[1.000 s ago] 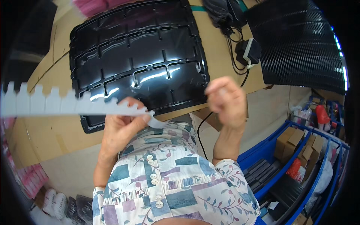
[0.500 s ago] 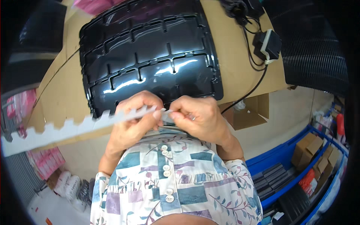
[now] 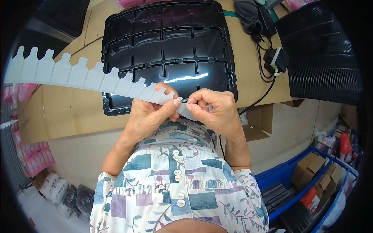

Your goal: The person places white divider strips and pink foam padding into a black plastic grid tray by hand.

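Note:
A long pale strip with a row of notched tabs [image 3: 91,75] stretches from the far left edge into my two hands. Between thumb and fingers my left hand [image 3: 153,112] pinches it near its right end. My right hand [image 3: 213,110] is closed right beside, thumb and forefinger on the strip's tip; part of that end is hidden by the fingers. Just beyond my hands lies a black moulded plastic tray [image 3: 178,70] with shallow ribbed compartments, on the cardboard-covered table [image 3: 70,120].
A black power adapter [image 3: 276,61] with its cable lies right of the tray, beside a ribbed black tray [image 3: 322,54]. Under the table's right edge stands an open cardboard box [image 3: 258,120]. Farther right is a blue crate [image 3: 279,174] holding boxes. Pink packs [image 3: 37,155] sit at left.
The strip's left part has swung upward and its tabs now face the viewer more fully. Both hands have shifted slightly right in the picture, still holding it.

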### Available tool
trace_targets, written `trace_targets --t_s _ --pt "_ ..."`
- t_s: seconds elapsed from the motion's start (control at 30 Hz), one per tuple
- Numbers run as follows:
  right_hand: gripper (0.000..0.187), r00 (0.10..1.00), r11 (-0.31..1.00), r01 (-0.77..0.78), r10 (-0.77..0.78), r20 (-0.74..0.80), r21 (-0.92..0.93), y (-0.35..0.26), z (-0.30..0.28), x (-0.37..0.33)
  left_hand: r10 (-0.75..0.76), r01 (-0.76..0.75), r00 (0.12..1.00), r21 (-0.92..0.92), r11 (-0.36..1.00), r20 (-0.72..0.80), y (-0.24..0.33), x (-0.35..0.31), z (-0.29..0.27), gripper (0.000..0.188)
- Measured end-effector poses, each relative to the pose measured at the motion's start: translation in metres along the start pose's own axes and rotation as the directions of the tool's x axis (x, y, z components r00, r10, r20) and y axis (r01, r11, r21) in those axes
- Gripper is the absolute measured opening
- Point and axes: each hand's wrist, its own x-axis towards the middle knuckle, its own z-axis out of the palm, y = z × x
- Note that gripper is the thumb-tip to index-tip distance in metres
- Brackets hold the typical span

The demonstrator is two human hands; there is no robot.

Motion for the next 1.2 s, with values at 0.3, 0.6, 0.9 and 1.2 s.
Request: trace_targets --t_s 0.3,0.6,0.9,1.2 --pt "0.009 0.921 0.898 0.376 -0.388 -0.009 -0.23 -0.002 -0.017 0.015 -0.023 0.036 0.991 0.1 0.994 -0.134 -0.016 0.019 -0.008 0.007" --pt "0.015 0.987 0.889 -0.032 -0.045 -0.157 -0.457 0.08 -0.101 0.165 0.096 -0.084 0.992 0.149 0.985 -0.079 -0.03 0.018 -0.007 0.006" --pt "0.015 0.983 0.615 -0.155 0.017 -0.184 -0.773 0.103 -0.088 0.199 0.015 -0.005 0.992 0.086 0.996 -0.123 -0.035 0.018 -0.019 0.008" --pt "0.015 0.994 0.403 0.075 -0.105 0.035 -0.912 0.102 -0.08 0.204 0.052 -0.04 0.994 0.131 0.991 -0.096 -0.039 0.02 -0.024 0.012"
